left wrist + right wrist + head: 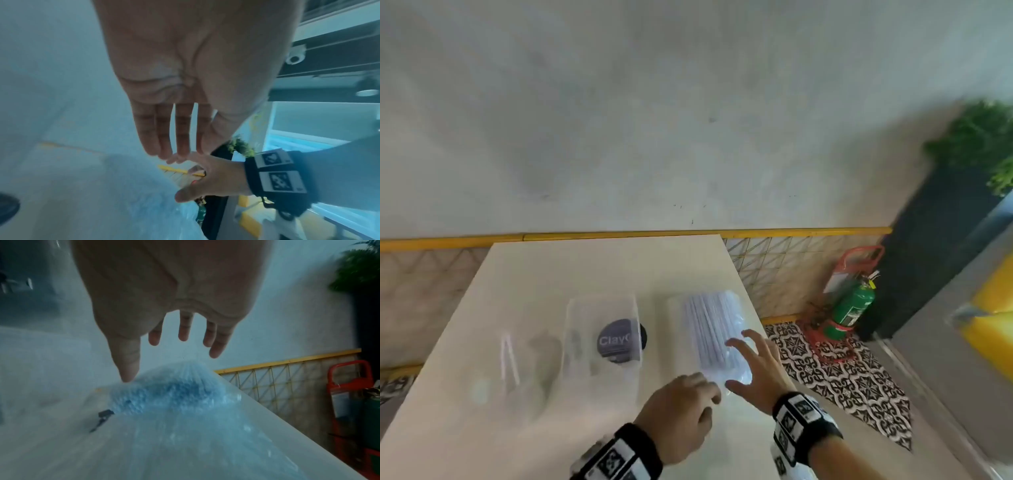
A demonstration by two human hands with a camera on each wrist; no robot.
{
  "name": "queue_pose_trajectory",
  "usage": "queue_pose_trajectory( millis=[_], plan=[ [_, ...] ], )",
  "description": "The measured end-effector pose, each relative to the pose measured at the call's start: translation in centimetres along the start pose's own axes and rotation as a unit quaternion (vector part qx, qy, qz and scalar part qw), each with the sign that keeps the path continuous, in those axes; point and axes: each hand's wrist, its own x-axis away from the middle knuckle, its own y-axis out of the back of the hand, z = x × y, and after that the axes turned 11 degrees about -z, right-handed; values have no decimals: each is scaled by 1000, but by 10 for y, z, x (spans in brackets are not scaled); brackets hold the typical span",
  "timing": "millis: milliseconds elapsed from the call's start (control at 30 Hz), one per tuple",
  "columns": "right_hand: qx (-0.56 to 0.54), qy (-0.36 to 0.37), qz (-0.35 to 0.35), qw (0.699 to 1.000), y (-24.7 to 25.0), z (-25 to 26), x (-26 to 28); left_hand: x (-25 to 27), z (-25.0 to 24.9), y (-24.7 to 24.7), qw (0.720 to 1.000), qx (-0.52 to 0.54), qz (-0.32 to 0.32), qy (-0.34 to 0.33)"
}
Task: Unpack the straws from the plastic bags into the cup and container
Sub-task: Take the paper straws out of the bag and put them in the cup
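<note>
Item: we logged one clear plastic bag [717, 334] packed with white straws [707, 325], lying flat on the counter [544, 270] toward its right edge
Long axis: ran away from us, far end at the counter's back, near end at our hands
Progress: we judged little done; two loose straws [509, 356] lay to the left; clear container [602, 330] looked nearly empty; cup not made out
Left grip: left hand [681, 411] fingers straight, holding nothing, over the near end
Right grip: right hand [751, 368] spread above the bag; only the thumb seemed to touch it
</note>
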Motion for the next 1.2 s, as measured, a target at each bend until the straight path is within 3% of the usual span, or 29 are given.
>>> queue_pose_trajectory(
  millis=[100,233,433,667,833,1067,1200],
  plan=[
    [46,-24,55,997,-12,-6,-3,-29,13,-28,995,-13,-76,64],
    [37,-25,34,998,-32,-15,3,-52,32,-52,988,-71,-47,128],
    [54,-60,4,997,-48,-19,10,-78,36,-80,986,-68,-19,153],
    [37,-72,-17,997,-50,-17,6,-91,45,-107,984,-73,-71,147],
    [35,-5,-61,998,-22,-19,3,-98,42,-90,987,5,-105,124],
    [28,103,-66,992,40,-15,-10,-102,21,-30,978,113,-118,126],
    [5,119,-63,991,86,-5,-24,-94,1,7,988,73,-131,24]
  ],
)
